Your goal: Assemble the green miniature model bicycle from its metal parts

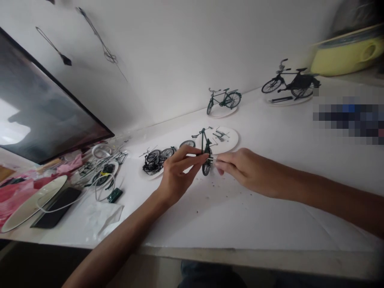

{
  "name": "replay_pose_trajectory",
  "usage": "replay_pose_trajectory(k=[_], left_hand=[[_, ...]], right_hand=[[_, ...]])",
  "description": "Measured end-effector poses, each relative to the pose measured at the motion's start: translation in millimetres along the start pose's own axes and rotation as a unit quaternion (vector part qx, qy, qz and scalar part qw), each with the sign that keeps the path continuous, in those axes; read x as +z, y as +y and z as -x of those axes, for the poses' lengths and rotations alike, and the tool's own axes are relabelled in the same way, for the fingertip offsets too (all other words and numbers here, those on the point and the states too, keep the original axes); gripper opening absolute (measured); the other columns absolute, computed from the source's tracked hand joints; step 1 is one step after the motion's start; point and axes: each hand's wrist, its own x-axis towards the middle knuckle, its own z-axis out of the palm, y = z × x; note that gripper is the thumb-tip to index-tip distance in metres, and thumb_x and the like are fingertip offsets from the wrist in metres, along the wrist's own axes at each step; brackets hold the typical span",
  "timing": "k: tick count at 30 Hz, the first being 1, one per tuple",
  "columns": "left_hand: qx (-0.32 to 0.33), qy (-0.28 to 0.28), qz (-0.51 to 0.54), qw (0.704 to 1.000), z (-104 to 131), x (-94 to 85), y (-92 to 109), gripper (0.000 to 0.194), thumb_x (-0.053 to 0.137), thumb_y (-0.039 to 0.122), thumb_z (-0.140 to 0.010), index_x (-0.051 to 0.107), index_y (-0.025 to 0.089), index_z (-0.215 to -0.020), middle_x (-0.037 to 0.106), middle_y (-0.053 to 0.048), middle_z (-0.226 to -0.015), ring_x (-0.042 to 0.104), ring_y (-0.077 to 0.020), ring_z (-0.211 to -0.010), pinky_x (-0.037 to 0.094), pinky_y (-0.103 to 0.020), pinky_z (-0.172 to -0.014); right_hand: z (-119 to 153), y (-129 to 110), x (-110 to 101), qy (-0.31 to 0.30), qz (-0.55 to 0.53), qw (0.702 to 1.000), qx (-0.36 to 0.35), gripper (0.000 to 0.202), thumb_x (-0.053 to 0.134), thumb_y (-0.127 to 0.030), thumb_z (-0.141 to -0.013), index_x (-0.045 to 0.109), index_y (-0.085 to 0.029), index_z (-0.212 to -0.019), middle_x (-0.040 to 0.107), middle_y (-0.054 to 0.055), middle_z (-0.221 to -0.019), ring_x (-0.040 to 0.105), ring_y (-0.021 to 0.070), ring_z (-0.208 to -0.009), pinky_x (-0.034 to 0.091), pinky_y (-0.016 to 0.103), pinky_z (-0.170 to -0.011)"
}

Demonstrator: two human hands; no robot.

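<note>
A dark green miniature bicycle (206,166) is held above the white tabletop, its wheel pointing toward me. My left hand (180,170) pinches its frame from the left, fingers closed. From the right, my right hand (237,164) comes in with closed fingertips gripping a thin silvery rod (211,159) that reaches the bicycle's side; its exact kind is too small to tell. Behind the bicycle lies a white round plate (234,146) with small dark bicycle parts (220,134) on it. Left of it are loose miniature wheels (166,154), partly behind my left hand.
Two miniature bicycles, one green (225,98) and one black (291,80), stand near the wall. Toward the left are a cable (97,188), a dark flat device (57,208), an oval dish (33,206) and a screen (45,100). A yellow container (339,60) is far right.
</note>
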Motion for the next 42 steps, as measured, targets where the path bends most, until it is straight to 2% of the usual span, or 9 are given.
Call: replay_pose_trajectory(k=[3, 6, 9, 12, 14, 19, 26, 33, 42], left_hand=[[0.013, 0.000, -0.013, 1.000, 2, -1.1, 0, 0.018, 0.065, 0.011, -0.092, 0.074, 0.023, -0.101, 0.068, -0.005, -0.098, 0.066, -0.0122, -0.076, 0.056, -0.026, -0.059], [0.045, -0.027, -0.029, 0.998, 2, -1.8, -2, 0.022, 0.061, 0.010, -0.094, 0.071, 0.024, -0.108, 0.067, -0.005, -0.105, 0.067, -0.0119, -0.080, 0.059, -0.026, -0.065], [0.047, -0.031, -0.036, 0.998, 1, -1.1, -5, 0.029, 0.061, 0.010, -0.095, 0.065, 0.023, -0.120, 0.068, -0.006, -0.110, 0.068, -0.0147, -0.093, 0.061, -0.030, -0.079], [0.018, -0.008, -0.039, 0.999, 1, -0.6, -8, 0.036, 0.071, 0.015, -0.089, 0.060, 0.020, -0.122, 0.071, -0.005, -0.108, 0.069, -0.0146, -0.089, 0.061, -0.029, -0.079], [0.012, -0.001, -0.044, 0.999, 1, -0.8, -8, 0.037, 0.076, 0.018, -0.085, 0.059, 0.019, -0.117, 0.072, -0.005, -0.104, 0.069, -0.0139, -0.085, 0.060, -0.027, -0.074], [0.043, -0.023, -0.020, 0.999, 3, 0.9, -3, 0.030, 0.078, 0.021, -0.084, 0.059, 0.020, -0.106, 0.073, -0.004, -0.100, 0.069, -0.0159, -0.090, 0.059, -0.031, -0.080], [0.017, -0.072, 0.086, 0.994, 4, 5.9, -2, 0.018, 0.077, 0.020, -0.085, 0.061, 0.018, -0.094, 0.070, -0.008, -0.112, 0.067, -0.0187, -0.104, 0.054, -0.038, -0.092], [-0.012, -0.101, 0.052, 0.993, 6, 5.8, -1, 0.011, 0.071, 0.018, -0.088, 0.064, 0.019, -0.097, 0.066, -0.007, -0.114, 0.062, -0.0208, -0.111, 0.047, -0.044, -0.099], [-0.062, -0.114, 0.046, 0.990, 7, 5.2, 8, 0.040, 0.065, 0.005, -0.081, 0.054, 0.020, -0.116, 0.066, -0.005, -0.115, 0.059, -0.0198, -0.113, 0.040, -0.042, -0.103]], right_hand=[[-3, -6, -5, -0.115, -0.300, 0.937, 0.137, 0.036, 0.039, -0.050, -0.101, 0.047, -0.023, -0.078, 0.018, -0.011, -0.049, 0.015, 0.0092, -0.041, 0.018, 0.023, -0.039], [-5, -5, -10, -0.177, -0.418, 0.871, 0.187, 0.036, 0.044, -0.050, -0.099, 0.042, -0.024, -0.075, 0.013, -0.012, -0.051, 0.006, 0.0085, -0.045, 0.010, 0.022, -0.038], [-5, -3, -12, -0.159, -0.365, 0.904, 0.153, 0.040, 0.049, -0.054, -0.097, 0.042, -0.023, -0.073, 0.018, -0.011, -0.052, 0.010, 0.0079, -0.044, 0.011, 0.023, -0.039], [-4, -5, -10, -0.034, -0.192, 0.976, 0.100, 0.043, 0.053, -0.058, -0.093, 0.047, -0.022, -0.070, 0.029, -0.008, -0.055, 0.023, 0.0083, -0.045, 0.017, 0.025, -0.042], [-5, -6, -6, 0.062, -0.091, 0.992, 0.068, 0.044, 0.056, -0.057, -0.091, 0.049, -0.021, -0.068, 0.035, -0.006, -0.059, 0.032, 0.0094, -0.050, 0.022, 0.026, -0.045], [-7, -4, 6, 0.131, -0.107, 0.984, 0.053, 0.049, 0.063, -0.052, -0.089, 0.032, -0.022, -0.064, 0.032, -0.007, -0.057, 0.032, 0.0087, -0.051, 0.026, 0.026, -0.048], [-13, 6, 18, 0.110, -0.288, 0.944, 0.113, 0.042, 0.071, -0.041, -0.082, 0.036, -0.024, -0.067, 0.061, 0.002, -0.074, 0.068, 0.0187, -0.071, 0.055, 0.033, -0.066], [-16, 10, 22, 0.143, -0.330, 0.921, 0.146, 0.045, 0.074, -0.030, -0.077, 0.032, -0.024, -0.065, 0.065, 0.001, -0.082, 0.066, 0.0162, -0.078, 0.059, 0.031, -0.076], [-15, 14, 24, 0.156, -0.321, 0.926, 0.120, 0.049, 0.075, -0.032, -0.077, 0.028, -0.024, -0.065, 0.071, 0.005, -0.093, 0.070, 0.0198, -0.081, 0.058, 0.033, -0.070]])
